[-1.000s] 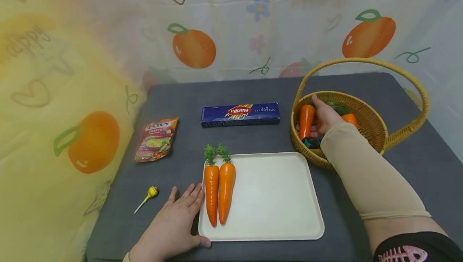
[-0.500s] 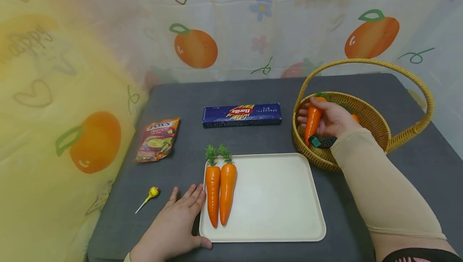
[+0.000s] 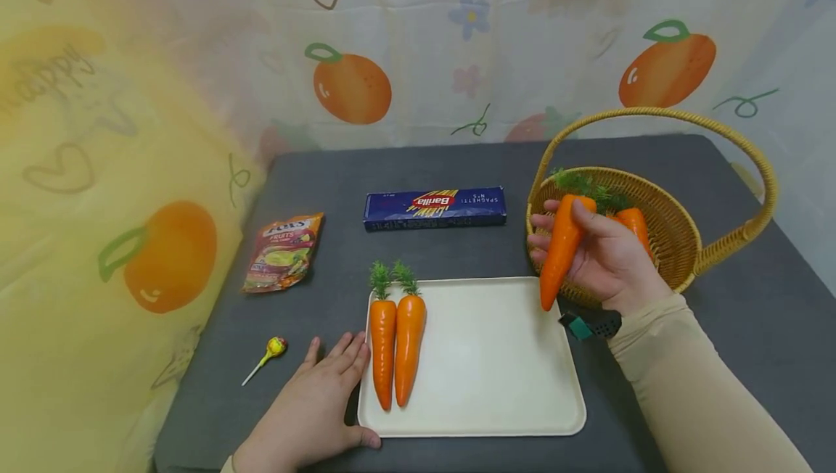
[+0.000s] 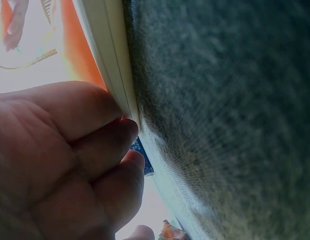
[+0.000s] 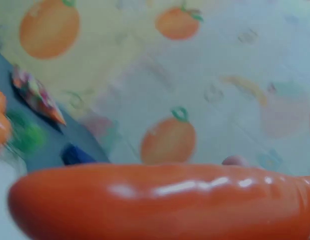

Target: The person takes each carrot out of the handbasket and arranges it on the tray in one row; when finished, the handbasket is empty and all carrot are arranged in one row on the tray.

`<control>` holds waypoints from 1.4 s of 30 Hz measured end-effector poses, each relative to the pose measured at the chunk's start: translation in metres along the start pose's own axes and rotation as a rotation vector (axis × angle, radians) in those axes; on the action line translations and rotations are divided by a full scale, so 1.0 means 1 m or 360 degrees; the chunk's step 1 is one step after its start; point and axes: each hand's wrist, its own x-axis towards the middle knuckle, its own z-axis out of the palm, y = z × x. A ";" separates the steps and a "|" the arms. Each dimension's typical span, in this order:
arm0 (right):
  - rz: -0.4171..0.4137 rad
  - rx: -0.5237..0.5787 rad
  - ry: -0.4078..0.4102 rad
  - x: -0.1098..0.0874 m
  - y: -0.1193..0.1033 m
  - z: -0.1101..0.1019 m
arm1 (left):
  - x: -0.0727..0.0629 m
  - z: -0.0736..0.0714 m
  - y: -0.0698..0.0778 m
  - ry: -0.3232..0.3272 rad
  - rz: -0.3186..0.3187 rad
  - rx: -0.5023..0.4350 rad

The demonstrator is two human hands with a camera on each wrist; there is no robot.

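My right hand point(image 3: 610, 259) grips an orange carrot point(image 3: 560, 252) with a green top, held tilted over the near left rim of the wicker basket point(image 3: 679, 233). The carrot's tip overlaps the tray's far right corner in the head view; in the right wrist view the carrot point(image 5: 160, 202) fills the bottom. My left hand point(image 3: 313, 393) lies with fingers spread against the left edge of the cream tray point(image 3: 490, 357). Its fingertips touch the tray's side wall point(image 4: 109, 50) in the left wrist view. Two carrots point(image 3: 395, 350) lie side by side at the tray's left, tops pointing away.
Another carrot point(image 3: 633, 225) sits inside the basket, under its tall arched handle point(image 3: 653, 112). A blue spaghetti box point(image 3: 434, 209) lies behind the tray. A candy bag point(image 3: 284, 252) and a lollipop point(image 3: 268, 357) are to the left on the grey table point(image 3: 333, 190).
My right hand has lifted the carrot from inside the basket and brought it nearer and toward the tray. My left hand has stayed at the tray's edge.
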 end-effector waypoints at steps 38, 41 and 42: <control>0.0427 -0.0668 0.0195 0.007 0.160 0.025 | -0.002 -0.002 0.002 0.0040 0.0022 0.0018; 0.0438 -0.0718 0.0211 0.004 0.159 0.029 | -0.002 -0.002 0.002 0.0032 0.0002 0.0011; 0.0442 -0.0732 0.0214 0.004 0.159 0.030 | -0.002 -0.002 0.002 0.0030 -0.0005 0.0011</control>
